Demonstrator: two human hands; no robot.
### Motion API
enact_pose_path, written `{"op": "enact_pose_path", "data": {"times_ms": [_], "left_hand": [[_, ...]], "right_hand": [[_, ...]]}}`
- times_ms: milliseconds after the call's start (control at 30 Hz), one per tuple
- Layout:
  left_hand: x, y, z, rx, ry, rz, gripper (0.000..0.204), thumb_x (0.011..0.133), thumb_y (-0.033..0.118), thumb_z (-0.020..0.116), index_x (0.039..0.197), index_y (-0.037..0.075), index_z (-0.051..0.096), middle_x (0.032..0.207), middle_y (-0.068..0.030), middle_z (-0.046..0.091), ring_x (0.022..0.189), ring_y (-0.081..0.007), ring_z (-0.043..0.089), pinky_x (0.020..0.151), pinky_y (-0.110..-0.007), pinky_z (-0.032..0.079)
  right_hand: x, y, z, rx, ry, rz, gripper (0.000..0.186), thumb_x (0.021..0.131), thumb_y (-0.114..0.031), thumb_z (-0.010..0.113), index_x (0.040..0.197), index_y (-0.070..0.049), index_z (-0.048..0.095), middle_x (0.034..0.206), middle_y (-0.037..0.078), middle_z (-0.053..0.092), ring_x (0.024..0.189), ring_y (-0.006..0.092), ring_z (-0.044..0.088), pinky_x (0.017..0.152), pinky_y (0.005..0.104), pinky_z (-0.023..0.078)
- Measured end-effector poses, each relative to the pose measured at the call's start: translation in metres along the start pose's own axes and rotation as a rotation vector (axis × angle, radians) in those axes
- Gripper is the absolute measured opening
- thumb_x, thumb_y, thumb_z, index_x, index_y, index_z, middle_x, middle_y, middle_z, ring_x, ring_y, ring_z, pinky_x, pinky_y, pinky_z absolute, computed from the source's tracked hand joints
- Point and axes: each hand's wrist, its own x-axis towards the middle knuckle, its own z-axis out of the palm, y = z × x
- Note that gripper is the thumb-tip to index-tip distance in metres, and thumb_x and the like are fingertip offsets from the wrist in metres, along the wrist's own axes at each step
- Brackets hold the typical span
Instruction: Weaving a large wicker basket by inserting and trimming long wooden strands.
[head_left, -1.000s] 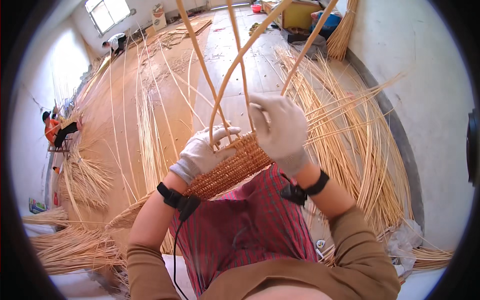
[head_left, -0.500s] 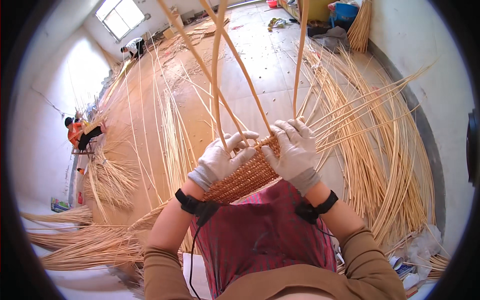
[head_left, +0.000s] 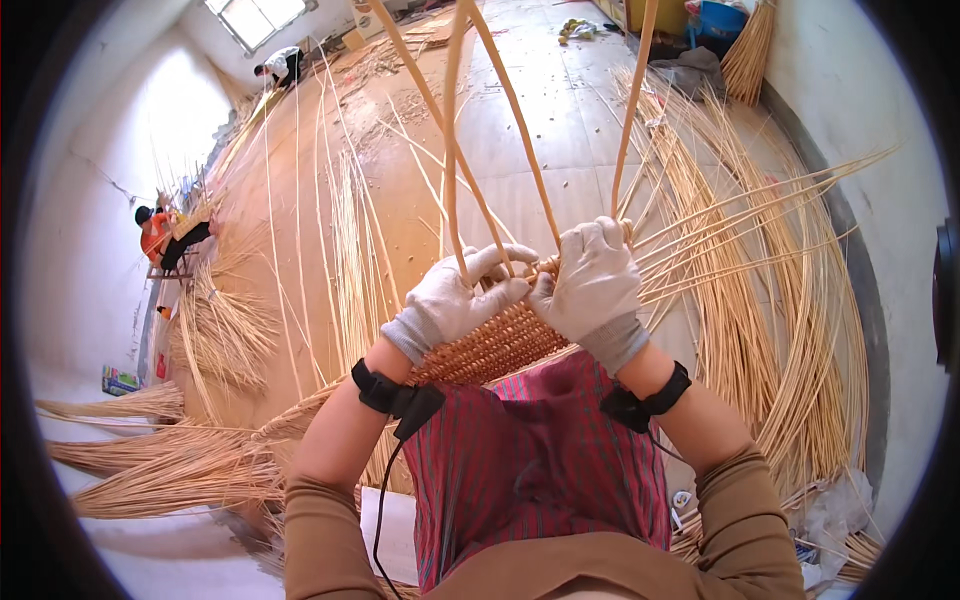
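A brown wicker weave [head_left: 490,345] leans over my lap, its upper edge away from me. Thick upright willow stakes [head_left: 518,110] rise from that edge. My left hand [head_left: 462,295], in a pale work glove, is closed at the weave's top edge, its thumb and fingers around the base of a stake. Beside it, my right hand [head_left: 592,285], gloved too, has its fingers curled over the same edge. Its fingertips are partly hidden behind the rim. Several thin rods [head_left: 750,215] stick out to the right from near the right hand.
Long bundles of peeled rods [head_left: 720,330] cover the floor at right, more bundles [head_left: 190,470] at left. A striped red cloth [head_left: 540,470] covers my lap. Two people, one seated in orange [head_left: 155,240], one bending [head_left: 280,68], work at far left. A blue bucket [head_left: 722,18] stands at back right.
My hands have come closer together along the edge. The right hand's fingers, flatter before, now curl over the rim. The whole view has shifted a little, with the stakes farther right.
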Motion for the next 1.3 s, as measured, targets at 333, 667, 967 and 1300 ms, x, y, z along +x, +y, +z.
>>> {"op": "enact_pose_path", "data": {"times_ms": [333,667,967,1300], "left_hand": [[0.003,0.015,0.006,-0.003,0.023,-0.168,0.035,0.096,0.021,0.076,0.129,0.01,0.071,0.096,-0.0027,0.072,0.086,-0.0114,0.063,0.082,-0.031,0.053],[0.004,-0.006,0.011,0.286,0.117,0.044,0.046,0.088,0.041,0.083,0.127,0.019,0.071,0.103,-0.0129,0.073,0.085,-0.0295,0.067,0.079,-0.041,0.056],[0.013,0.011,0.018,0.284,0.096,0.053,0.055,0.079,0.017,0.087,0.131,0.024,0.069,0.128,-0.0089,0.072,0.102,-0.0254,0.066,0.091,-0.039,0.055],[0.002,0.013,0.015,0.287,0.088,-0.058,0.048,0.086,0.05,0.079,0.124,0.021,0.07,0.097,-0.0126,0.073,0.095,-0.0325,0.07,0.085,-0.046,0.055]], "right_hand": [[0.024,0.015,-0.044,0.327,0.087,-0.062,0.03,0.087,-0.025,0.072,0.11,-0.005,0.067,0.104,0.016,0.069,0.105,0.0325,0.067,0.082,0.0459,0.058],[0.098,-0.038,-0.097,1.332,-0.254,-0.145,0.052,0.106,-0.033,0.064,0.148,-0.007,0.048,0.108,0.01,0.068,0.103,0.0133,0.066,0.082,0.0296,0.057],[0.012,0.089,-0.017,1.564,0.308,0.151,0.017,0.108,-0.009,0.053,0.124,-0.008,0.054,0.087,-0.002,0.053,0.071,0.0082,0.054,0.07,0.0296,0.055],[-0.05,0.128,0.051,1.599,0.322,0.728,0.024,0.11,-0.02,0.053,0.133,-0.011,0.055,0.106,0.0,0.056,0.098,0.0091,0.06,0.078,0.021,0.051]]}}
